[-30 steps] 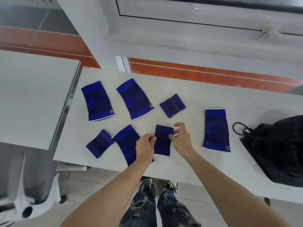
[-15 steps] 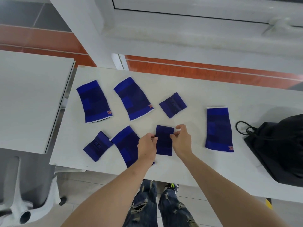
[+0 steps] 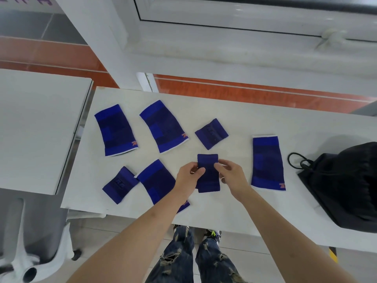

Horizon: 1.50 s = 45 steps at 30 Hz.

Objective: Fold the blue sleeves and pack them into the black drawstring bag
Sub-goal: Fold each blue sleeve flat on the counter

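Several blue sleeves lie on the white table (image 3: pixel 234 111). My left hand (image 3: pixel 188 176) and my right hand (image 3: pixel 231 175) pinch the two long edges of a small dark blue sleeve (image 3: pixel 208 176) near the table's front. Long flat sleeves lie at the back left (image 3: pixel 116 130), back middle (image 3: pixel 163 126), right (image 3: pixel 267 163) and under my left wrist (image 3: pixel 158 181). Two small folded ones sit at the back centre (image 3: pixel 211 133) and front left (image 3: pixel 120 184). The black drawstring bag (image 3: pixel 346 184) lies at the right end, its cord loop (image 3: pixel 295 161) facing the sleeves.
A second white table (image 3: pixel 36 127) stands to the left, with a narrow gap between. A white chair base (image 3: pixel 30 262) sits on the floor at the lower left. A window sill (image 3: pixel 224 56) runs behind the table. My legs show below the front edge.
Both hands have closed in on the small sleeve's sides; my thumbs now lie over its top face, and the sleeve looks lifted slightly off the table.
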Tool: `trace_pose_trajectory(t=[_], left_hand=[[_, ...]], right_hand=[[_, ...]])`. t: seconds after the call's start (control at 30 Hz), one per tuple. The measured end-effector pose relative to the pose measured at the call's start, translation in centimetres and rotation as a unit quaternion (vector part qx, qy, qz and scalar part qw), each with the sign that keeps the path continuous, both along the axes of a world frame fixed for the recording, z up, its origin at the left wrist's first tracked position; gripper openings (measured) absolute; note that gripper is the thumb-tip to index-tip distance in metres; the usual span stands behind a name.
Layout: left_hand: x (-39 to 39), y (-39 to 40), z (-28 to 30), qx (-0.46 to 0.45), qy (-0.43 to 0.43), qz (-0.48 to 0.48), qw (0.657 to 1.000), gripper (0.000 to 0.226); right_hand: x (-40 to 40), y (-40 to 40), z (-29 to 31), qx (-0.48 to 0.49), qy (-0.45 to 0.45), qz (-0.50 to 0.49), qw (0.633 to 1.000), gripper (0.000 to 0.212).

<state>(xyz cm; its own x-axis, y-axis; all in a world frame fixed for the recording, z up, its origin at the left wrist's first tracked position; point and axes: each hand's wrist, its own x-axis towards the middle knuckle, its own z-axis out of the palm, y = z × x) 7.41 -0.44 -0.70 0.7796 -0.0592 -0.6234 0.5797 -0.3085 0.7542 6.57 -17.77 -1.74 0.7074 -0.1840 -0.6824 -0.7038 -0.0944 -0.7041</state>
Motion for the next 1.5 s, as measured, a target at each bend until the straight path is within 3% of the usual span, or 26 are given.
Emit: trace_pose_trajectory(t=[0.13,0.27,0.37,0.53,0.73,0.93,1.17,1.4,1.5], left_hand=[[1.0,-0.3,1.1,0.006,-0.069,-0.004,0.998,0.01],[1.3,0.3,1.6,0.07,-0.255,-0.079,0.961,0.029],[0.7,1.0,0.4,0.082,-0.297,-0.162,0.937,0.037],[-1.8,2.0,-2.3,0.142,-0.261,-0.269,0.916,0.032],[-2.8,2.0,-3.4,0.165,-0.177,-0.206,0.948,0.029],[-2.2,1.0,-2.9,0.1,-0.113,-0.09,0.985,0.013],[-1.3,-0.4,-1.9,0.082,-0.089,-0.021,0.992,0.025],[0.2,-0.4,-2.7,0.239,-0.138,-0.132,0.952,0.032],[0.0,0.0,-2.5,0.308,-0.248,-0.194,0.898,0.032]], right_hand=[[0.4,-1.0,2.9,0.024,-0.105,-0.024,0.994,0.024],[-0.7,-1.6,3.7,-0.062,-0.21,0.027,0.975,0.03],[-3.0,-2.0,2.4,-0.11,-0.236,0.081,0.962,0.041],[-6.4,-2.7,-1.5,-0.2,-0.214,0.18,0.939,0.04],[-6.5,-2.1,-3.1,-0.207,-0.201,0.228,0.93,0.036],[-4.0,-1.2,-2.4,-0.151,-0.124,0.144,0.97,0.009],[-2.5,0.3,-2.6,-0.178,-0.059,0.046,0.981,0.015],[-1.5,0.1,-3.2,-0.217,-0.026,0.084,0.972,0.014],[-1.3,0.0,-3.4,-0.202,-0.03,0.073,0.976,0.014]])
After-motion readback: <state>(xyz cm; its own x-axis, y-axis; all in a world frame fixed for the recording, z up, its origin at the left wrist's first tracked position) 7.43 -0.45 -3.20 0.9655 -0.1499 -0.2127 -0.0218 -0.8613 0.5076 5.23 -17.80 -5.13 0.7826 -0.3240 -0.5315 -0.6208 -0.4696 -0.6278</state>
